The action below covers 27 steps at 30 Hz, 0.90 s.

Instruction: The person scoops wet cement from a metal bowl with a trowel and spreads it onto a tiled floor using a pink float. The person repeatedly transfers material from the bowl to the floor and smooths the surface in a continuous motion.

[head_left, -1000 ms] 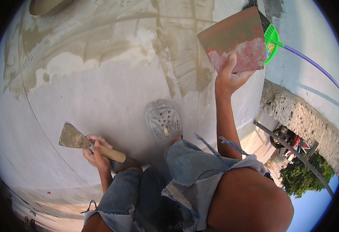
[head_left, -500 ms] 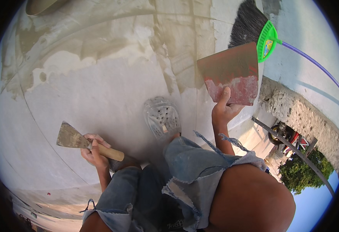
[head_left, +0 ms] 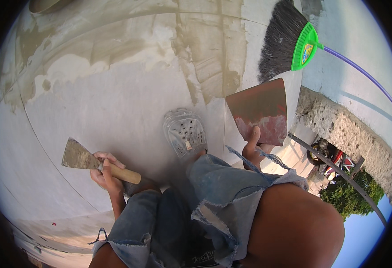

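At the left, my left hand is closed round the wooden handle of a putty knife, whose wide blade is smeared with dull, dried-looking material and points left. My right hand grips the near edge of a flat reddish plate with the thumb on top. The plate's far part is covered in a brownish-grey film; pale crust marks its nearer part. Neither tool touches the floor patches. Beige filler lies in broad smeared bands across the pale floor ahead.
A black-bristled broom with a green head and purple handle lies beyond the plate. My grey clog stands between my hands. At the right are a rough concrete edge, a dark bar, a motorcycle and a green bush.
My right hand has drawn the reddish plate nearer to my knee, uncovering more of the broom's bristles. My left hand still holds the putty knife in nearly the same place.
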Motion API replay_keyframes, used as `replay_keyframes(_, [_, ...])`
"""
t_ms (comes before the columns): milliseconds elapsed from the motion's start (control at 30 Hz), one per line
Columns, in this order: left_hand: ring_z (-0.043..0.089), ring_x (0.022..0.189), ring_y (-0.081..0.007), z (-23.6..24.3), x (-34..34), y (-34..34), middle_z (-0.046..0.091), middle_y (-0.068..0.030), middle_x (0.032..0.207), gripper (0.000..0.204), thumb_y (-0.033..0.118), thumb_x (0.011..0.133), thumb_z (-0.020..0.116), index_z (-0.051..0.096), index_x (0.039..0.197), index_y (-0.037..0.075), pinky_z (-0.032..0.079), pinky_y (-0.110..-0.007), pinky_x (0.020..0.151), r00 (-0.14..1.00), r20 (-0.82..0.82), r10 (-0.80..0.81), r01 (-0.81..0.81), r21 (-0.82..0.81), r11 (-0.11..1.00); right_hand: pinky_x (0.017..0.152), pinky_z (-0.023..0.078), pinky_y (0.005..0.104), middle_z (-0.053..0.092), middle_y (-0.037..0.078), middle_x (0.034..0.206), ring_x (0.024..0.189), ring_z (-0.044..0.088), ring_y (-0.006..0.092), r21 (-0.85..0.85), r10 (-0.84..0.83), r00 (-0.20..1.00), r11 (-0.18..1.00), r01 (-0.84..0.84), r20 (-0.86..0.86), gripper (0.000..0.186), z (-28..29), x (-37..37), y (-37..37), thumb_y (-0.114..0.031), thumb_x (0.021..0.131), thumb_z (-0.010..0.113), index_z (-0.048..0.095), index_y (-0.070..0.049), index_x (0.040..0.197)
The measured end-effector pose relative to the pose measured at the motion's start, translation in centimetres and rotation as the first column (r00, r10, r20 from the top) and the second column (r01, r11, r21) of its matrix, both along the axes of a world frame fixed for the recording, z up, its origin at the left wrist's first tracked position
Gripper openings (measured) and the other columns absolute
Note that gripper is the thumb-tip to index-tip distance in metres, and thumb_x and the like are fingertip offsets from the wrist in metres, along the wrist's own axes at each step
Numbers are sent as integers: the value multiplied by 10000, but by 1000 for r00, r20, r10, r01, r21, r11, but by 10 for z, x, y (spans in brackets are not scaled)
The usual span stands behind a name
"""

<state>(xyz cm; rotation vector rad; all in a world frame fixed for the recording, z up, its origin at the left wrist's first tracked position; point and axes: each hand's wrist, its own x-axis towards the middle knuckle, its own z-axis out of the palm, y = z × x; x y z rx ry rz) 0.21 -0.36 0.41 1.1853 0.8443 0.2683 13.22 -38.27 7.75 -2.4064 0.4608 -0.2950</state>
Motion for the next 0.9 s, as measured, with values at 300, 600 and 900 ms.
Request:
replay_keyframes(300, [609, 593, -206, -7, -1, 0, 613, -159, 883, 179, 39, 985, 527, 551, 1154, -16, 511, -331, 588, 1000, 27, -11, 11, 1, 1000, 1117, 468, 418, 537, 250, 1492, 1381, 551, 291, 64, -37, 988, 998, 28, 148, 658, 23, -5, -8, -239, 1042, 726, 432, 103, 1521])
replay_keyframes(600, [582, 555, -185, -1, 3, -3, 590, -138, 838, 196, 109, 981, 542, 536, 1111, -38, 506, -319, 543, 999, -30, 20, -19, 41, 999, 1068, 485, 375, 623, 177, 1377, 1254, 611, 243, 15, 148, 985, 989, -147, -91, 554, 46, 89, -68, -236, 1050, 726, 496, 57, 1461])
replay_keyframes(900, [613, 590, -211, -2, 0, 0, 614, -156, 885, 169, 56, 989, 538, 552, 1140, -17, 507, -336, 588, 1000, -5, -1, 1, 8, 1000, 1049, 495, 357, 650, 170, 1299, 1192, 633, 225, 174, -72, 988, 980, 95, -137, 454, -31, 29, -44, -166, 1055, 695, 509, 51, 1408])
